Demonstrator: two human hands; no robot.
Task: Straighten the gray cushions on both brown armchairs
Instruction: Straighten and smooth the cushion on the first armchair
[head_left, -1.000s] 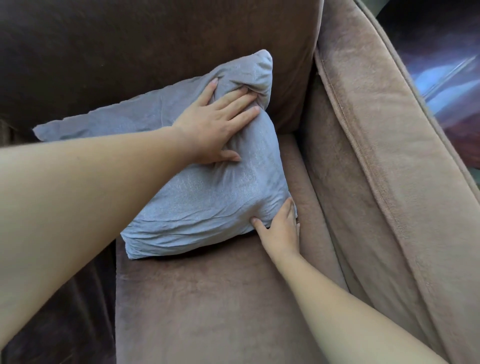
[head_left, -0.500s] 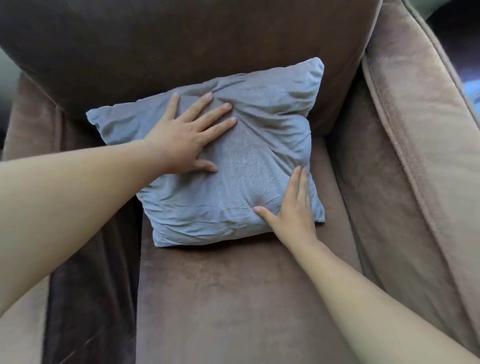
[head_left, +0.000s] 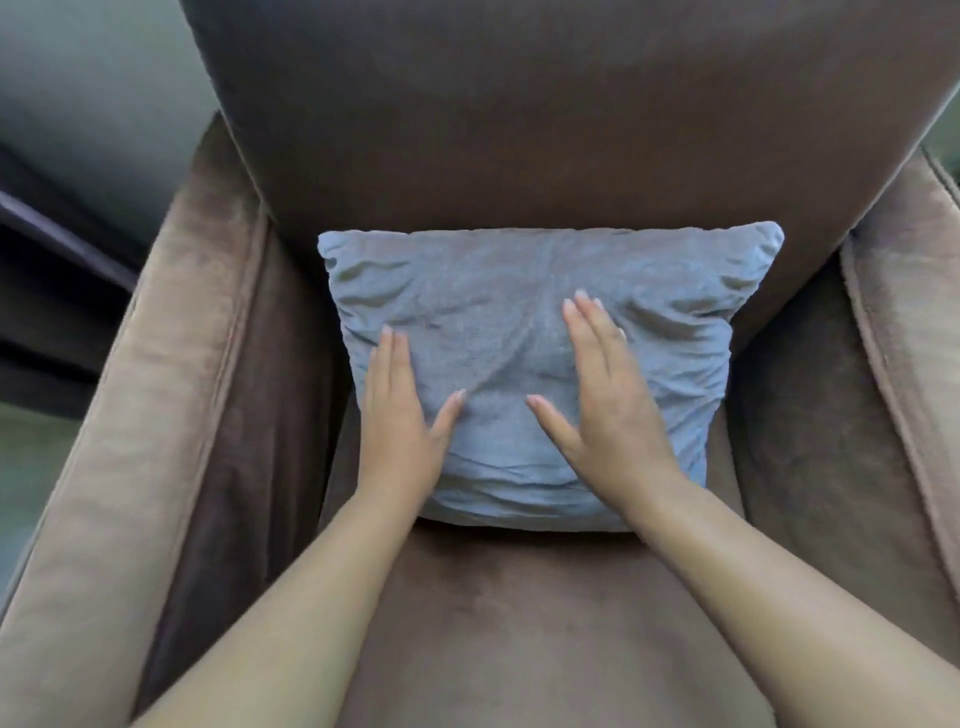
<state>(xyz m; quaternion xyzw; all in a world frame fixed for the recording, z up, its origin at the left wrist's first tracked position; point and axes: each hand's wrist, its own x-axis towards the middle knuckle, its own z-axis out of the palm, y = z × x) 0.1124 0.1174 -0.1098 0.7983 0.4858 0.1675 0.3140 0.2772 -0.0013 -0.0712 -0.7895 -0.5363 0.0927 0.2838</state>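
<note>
Now gray cushion (head_left: 540, 291) under flat fingers (head_left: 587, 332), both hands.

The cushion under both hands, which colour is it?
Plain bluish gray, creased; the cushion shows best in the head view.

Wrinkled gray cushion (head_left: 519, 291) upright, centered vs. brown armchair (head_left: 519, 130) backrest.

Upper left of the frame: a pale gray-green wall (head_left: 98, 67), softly lit and out of focus. Below it, at the left edge, dark horizontal bands (head_left: 47, 249) of an unidentifiable furnishing cross the view. Lower left edge: a strip of greenish floor (head_left: 31, 457); lighting is diffuse, without hard shadows.
</note>
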